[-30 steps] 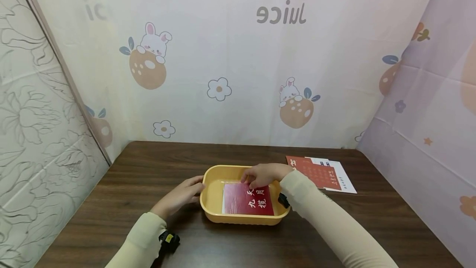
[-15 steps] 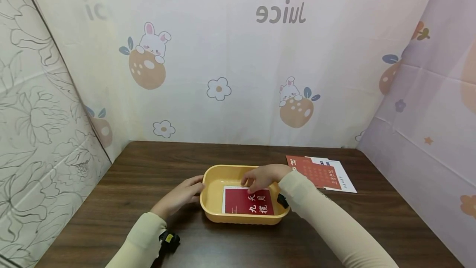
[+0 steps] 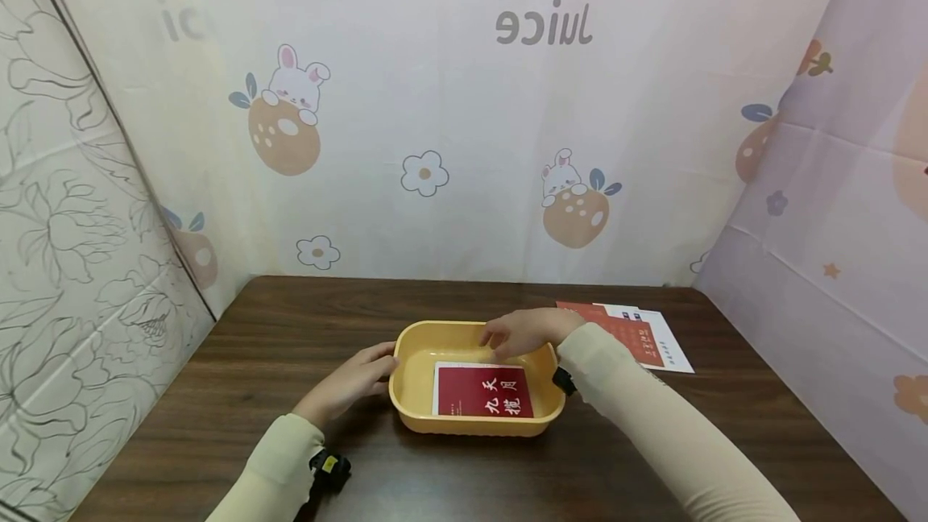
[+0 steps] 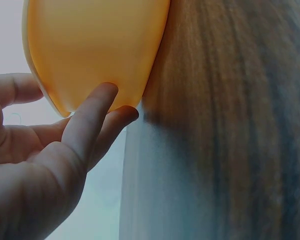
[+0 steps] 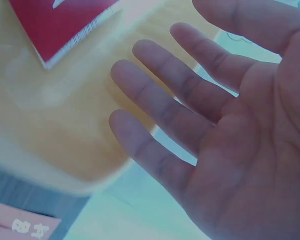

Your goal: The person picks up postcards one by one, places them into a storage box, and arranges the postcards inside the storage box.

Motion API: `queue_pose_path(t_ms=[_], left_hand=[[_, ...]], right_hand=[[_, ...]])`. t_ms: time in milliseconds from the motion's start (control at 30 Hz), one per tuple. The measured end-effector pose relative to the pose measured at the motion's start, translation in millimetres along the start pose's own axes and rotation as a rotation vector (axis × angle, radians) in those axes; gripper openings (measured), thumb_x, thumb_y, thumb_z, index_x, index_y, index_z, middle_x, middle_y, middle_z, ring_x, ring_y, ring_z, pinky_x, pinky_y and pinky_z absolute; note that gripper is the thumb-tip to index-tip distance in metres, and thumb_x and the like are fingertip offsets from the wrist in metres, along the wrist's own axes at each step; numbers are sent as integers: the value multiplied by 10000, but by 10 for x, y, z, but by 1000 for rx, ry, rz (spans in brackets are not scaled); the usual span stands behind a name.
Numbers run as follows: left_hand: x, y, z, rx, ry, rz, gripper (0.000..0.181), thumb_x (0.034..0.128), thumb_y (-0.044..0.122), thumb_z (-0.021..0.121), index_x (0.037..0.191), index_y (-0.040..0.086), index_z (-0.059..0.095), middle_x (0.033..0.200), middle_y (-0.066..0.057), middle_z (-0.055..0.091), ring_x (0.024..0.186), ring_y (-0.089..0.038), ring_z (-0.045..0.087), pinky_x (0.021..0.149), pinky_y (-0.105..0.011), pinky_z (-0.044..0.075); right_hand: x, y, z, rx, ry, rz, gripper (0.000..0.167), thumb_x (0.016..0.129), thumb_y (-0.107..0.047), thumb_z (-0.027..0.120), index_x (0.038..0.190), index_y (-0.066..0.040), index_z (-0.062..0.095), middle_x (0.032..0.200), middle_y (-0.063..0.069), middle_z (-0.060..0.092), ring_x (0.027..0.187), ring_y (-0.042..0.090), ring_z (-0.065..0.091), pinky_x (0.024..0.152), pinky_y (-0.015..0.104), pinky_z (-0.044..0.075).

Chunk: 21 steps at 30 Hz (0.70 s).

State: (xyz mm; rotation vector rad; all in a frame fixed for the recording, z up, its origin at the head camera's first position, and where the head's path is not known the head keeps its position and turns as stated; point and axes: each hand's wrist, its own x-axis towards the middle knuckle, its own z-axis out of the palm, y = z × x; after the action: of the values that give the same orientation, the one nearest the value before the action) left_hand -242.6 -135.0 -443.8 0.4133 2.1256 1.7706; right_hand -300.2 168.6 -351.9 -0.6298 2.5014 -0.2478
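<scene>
Nearest: two pale sleeves [image 3: 670, 437] are seen extended over a dark wood-grain table [image 3: 304, 308]. A black wrist camera [image 3: 329, 467] is worn at the left cuff. By the left hand [image 3: 350, 385] the left end of a yellow basin [image 3: 474, 426] is touched, fingertips laid against its outer wall and rim, the fingers extended and partly apart. Inside the basin a red-covered booklet [image 3: 474, 393] is seen lying flat, toward the near side; white Chinese characters are printed on its cover, and a white strip is shown at its left and far edges. Beyond the booklet, and apart from it, the right hand [image 3: 528, 332] is held over the basin's far right part; its fingers are spread, with gaps between them. Whether the rim is touched by it cannot be told. Farther right, a white sheet [image 3: 676, 351] is partly covered by an orange-red sheet [image 3: 638, 338]. The far side is closed off by a backdrop [image 3: 486, 119] printed with rabbits, fruit and flowers.
</scene>
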Motion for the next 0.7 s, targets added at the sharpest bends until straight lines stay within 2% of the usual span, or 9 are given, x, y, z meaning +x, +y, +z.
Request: queue_pose_path(t_ms=[333, 700], left_hand=[[-13, 14, 9, 9, -9, 16, 544, 1074, 206, 416, 1507, -103, 301, 1470, -306, 417, 1275, -376, 516, 983, -466, 506], [-8, 13, 25, -5, 8, 1, 536, 1076, 206, 423, 1517, -78, 308, 1488, -290, 405, 1293, -376, 501, 992, -463, 500]], right_hand=[[-290, 200, -182, 37, 58, -67, 365, 966, -275, 670, 1320, -203, 617, 1226, -6, 618, 1140, 228, 568, 981, 499, 492], [-597, 518, -263, 93, 113, -49, 368, 973, -287, 659, 1319, -169, 614, 1183, -4, 624, 1089, 212, 581, 961, 508, 493]])
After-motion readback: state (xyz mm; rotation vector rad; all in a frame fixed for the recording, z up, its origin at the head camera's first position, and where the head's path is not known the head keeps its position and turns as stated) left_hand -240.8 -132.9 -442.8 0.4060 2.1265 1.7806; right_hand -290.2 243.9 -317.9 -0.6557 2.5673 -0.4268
